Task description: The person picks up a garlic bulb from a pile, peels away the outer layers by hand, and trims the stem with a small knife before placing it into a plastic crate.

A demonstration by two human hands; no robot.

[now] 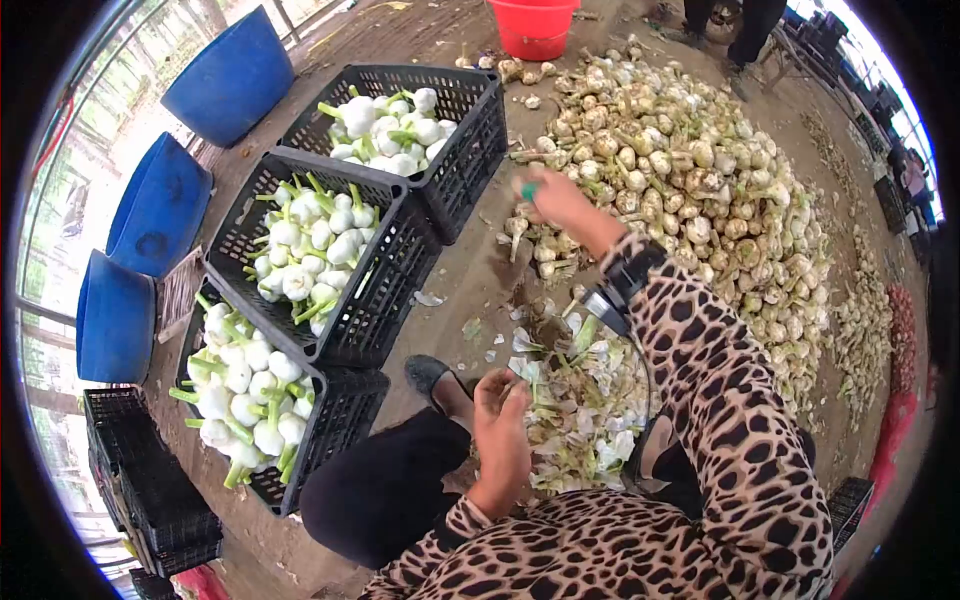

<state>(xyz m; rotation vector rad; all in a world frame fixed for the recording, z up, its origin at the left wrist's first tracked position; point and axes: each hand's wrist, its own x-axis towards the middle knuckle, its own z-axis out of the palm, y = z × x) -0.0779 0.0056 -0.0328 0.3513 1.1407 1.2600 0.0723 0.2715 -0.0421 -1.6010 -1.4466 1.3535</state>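
Note:
My right hand [562, 203] is stretched out to the near edge of a big heap of untrimmed, dirty bulbs [690, 180] on the ground. It is closed around a green-handled tool [527, 188], right above a bulb with roots [516, 230]. My left hand [500, 420] hovers close to my knee with loosely curled fingers and nothing visible in it. Just to its right lies a pile of cut leaves and peelings [585, 400]. Both arms wear leopard-print sleeves, and a watch sits on the right wrist.
Three black crates [470, 160] [385, 280] [335, 420] of trimmed white bulbs stand in a row at left. Blue tubs [230, 75] and stacked empty crates [150, 500] lie beyond them. A red bucket [533, 28] and another person's legs [745, 25] are at the far end.

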